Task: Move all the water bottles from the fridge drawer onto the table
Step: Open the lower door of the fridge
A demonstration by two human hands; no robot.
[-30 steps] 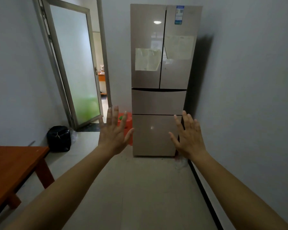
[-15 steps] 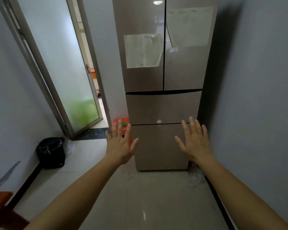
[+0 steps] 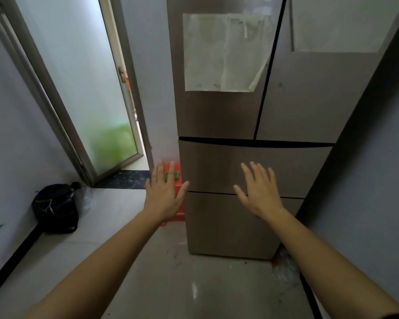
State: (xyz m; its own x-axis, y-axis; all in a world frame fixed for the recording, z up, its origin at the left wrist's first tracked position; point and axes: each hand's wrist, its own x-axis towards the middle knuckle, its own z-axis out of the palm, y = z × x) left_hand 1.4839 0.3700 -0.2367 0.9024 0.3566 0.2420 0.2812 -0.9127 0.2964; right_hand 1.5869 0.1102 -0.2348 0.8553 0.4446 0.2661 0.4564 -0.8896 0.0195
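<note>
Hands spread, empty, near shut fridge (image 3: pixel 251 166); contact unclear.

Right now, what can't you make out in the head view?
- Water bottles: none visible; both fridge drawers are closed, so contents are hidden.
- Table: outside the frame.
- Fridge top: cut off by the upper edge.
- Papers on the fridge doors: print too faint to read.
- Room past the frosted door: blurred by the glass.
- Left hand and right hand: open, empty; contact with the fridge unclear.
</note>
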